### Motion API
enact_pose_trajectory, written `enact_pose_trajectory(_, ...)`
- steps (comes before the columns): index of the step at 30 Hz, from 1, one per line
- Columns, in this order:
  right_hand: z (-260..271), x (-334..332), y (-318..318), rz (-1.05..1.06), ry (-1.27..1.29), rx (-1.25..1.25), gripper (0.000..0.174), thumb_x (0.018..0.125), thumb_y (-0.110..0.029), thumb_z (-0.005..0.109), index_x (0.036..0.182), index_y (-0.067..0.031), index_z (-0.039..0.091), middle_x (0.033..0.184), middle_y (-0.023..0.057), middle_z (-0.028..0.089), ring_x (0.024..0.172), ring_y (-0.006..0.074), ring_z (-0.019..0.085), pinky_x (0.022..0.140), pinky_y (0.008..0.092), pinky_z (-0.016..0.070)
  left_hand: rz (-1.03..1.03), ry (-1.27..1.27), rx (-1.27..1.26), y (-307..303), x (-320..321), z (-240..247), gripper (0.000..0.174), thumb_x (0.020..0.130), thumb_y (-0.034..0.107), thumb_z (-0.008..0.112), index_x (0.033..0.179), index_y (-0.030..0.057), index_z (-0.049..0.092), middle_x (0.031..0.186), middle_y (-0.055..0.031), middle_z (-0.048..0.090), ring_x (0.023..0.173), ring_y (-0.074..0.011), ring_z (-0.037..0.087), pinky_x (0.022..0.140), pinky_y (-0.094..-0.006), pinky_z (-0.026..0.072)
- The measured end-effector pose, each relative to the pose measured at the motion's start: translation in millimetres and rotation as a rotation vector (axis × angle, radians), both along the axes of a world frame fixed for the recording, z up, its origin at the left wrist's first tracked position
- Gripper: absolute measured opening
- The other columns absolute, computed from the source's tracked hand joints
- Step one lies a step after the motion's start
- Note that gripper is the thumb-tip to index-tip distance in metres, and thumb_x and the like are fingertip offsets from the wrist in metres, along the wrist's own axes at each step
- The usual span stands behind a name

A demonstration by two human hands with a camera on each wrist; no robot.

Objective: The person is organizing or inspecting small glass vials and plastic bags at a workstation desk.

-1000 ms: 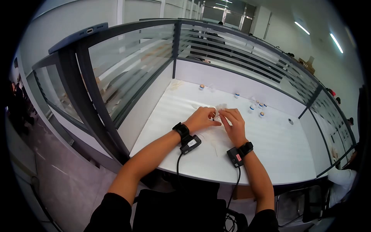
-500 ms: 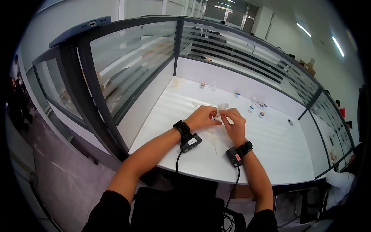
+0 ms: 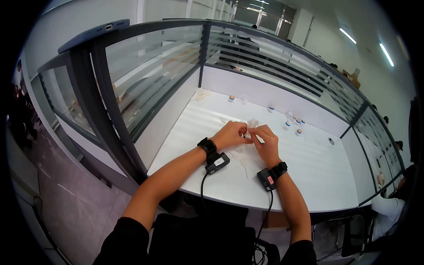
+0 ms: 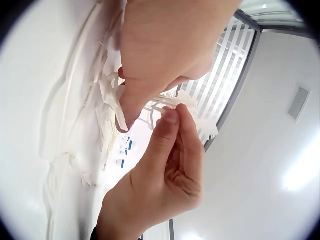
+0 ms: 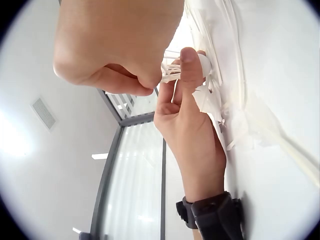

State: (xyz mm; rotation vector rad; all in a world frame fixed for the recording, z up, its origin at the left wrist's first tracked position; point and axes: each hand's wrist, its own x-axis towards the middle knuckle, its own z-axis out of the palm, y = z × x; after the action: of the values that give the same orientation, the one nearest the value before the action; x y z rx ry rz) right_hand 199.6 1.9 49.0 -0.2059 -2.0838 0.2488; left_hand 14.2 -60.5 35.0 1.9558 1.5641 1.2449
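Note:
Both hands meet above the desk at a bunch of thin whitish stems with papery, petal-like pieces (image 3: 253,123). My left hand (image 3: 229,134) grips the bunch; its thumb lies along the stems in the right wrist view, beside a smooth white rounded piece (image 5: 204,64). Thumb and forefinger of my right hand (image 3: 266,142) pinch the pale stems (image 4: 156,104) just beyond the left fingers. Frilly white ends (image 4: 204,125) stick out past the right fingertips. Below the hands, loose pale strands and thin papery scraps (image 3: 242,160) lie on the desk.
Several small bottles with blue-ringed caps (image 3: 299,132) stand at the back right, and another bottle (image 3: 232,98) near the back panel. Pale strands (image 3: 202,94) lie in the far left corner. Partitions (image 3: 154,104) border the white desk (image 3: 309,176); a phone (image 3: 95,34) rests on top.
The right hand has shifted slightly, and the papery top of the bunch sits a little lower than half a second ago. Both hands keep their hold.

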Motion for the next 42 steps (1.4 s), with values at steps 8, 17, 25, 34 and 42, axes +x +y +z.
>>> enact_pose_trajectory(8, -0.3, -1.3, -1.3, -0.011, -0.013, 0.003, 0.022, 0.082, 0.007, 0.075, 0.102, -0.0018, 0.075, 0.090, 0.0093, 0.070, 0.084, 0.0264, 0.067, 0.073, 0.0371, 0.0558, 0.002, -0.015, -0.014, -1.3, 0.4, 1.1, 0.040, 0.078, 0.032, 0.088, 0.096, 0.0009, 0.071, 0.085, -0.0123, 0.072, 0.076, -0.0202, 0.067, 0.069, -0.0341, 0.0513)
enact_pose_trajectory(17, -0.4, 2.4, 1.4, -0.045, 0.061, 0.060, 0.022, 0.083, 0.008, 0.073, 0.102, -0.0024, 0.075, 0.090, 0.0093, 0.070, 0.085, 0.0261, 0.067, 0.073, 0.0364, 0.0557, 0.007, -0.033, 0.031, -1.9, 2.5, 1.7, 0.042, 0.080, 0.038, 0.088, 0.090, 0.0005, 0.071, 0.078, -0.0099, 0.072, 0.072, -0.0173, 0.064, 0.067, -0.0311, 0.0507)
enact_pose_trajectory(25, 2.1, 3.9, 0.6, -0.091, 0.103, 0.065, 0.024, 0.083, 0.008, 0.075, 0.105, -0.0028, 0.076, 0.092, 0.0088, 0.071, 0.086, 0.0250, 0.067, 0.073, 0.0356, 0.0560, 0.025, -0.039, -0.060, -6.5, 4.3, 9.5, 0.045, 0.081, 0.035, 0.087, 0.096, -0.0047, 0.072, 0.087, -0.0160, 0.076, 0.078, -0.0207, 0.071, 0.076, -0.0314, 0.0563)
enact_pose_trajectory(34, -1.6, 3.1, 2.2, -0.070, 0.071, 0.049, 0.024, 0.083, 0.008, 0.075, 0.105, -0.0026, 0.076, 0.092, 0.0088, 0.071, 0.086, 0.0249, 0.067, 0.073, 0.0357, 0.0564, 0.000, -0.043, 0.020, -2.9, 0.5, 1.4, 0.043, 0.081, 0.041, 0.087, 0.090, 0.0019, 0.072, 0.077, -0.0087, 0.072, 0.072, -0.0161, 0.065, 0.068, -0.0304, 0.0508)
enact_pose_trajectory(42, 1.7, 2.9, -0.2, -0.042, 0.035, 0.103, 0.025, 0.081, 0.008, 0.074, 0.104, -0.0016, 0.076, 0.091, 0.0092, 0.072, 0.086, 0.0254, 0.068, 0.072, 0.0359, 0.0570, 0.005, -0.014, 0.041, -0.5, -0.9, -2.1, 0.044, 0.080, 0.041, 0.087, 0.086, 0.0017, 0.070, 0.076, -0.0102, 0.070, 0.070, -0.0175, 0.064, 0.066, -0.0300, 0.0506)
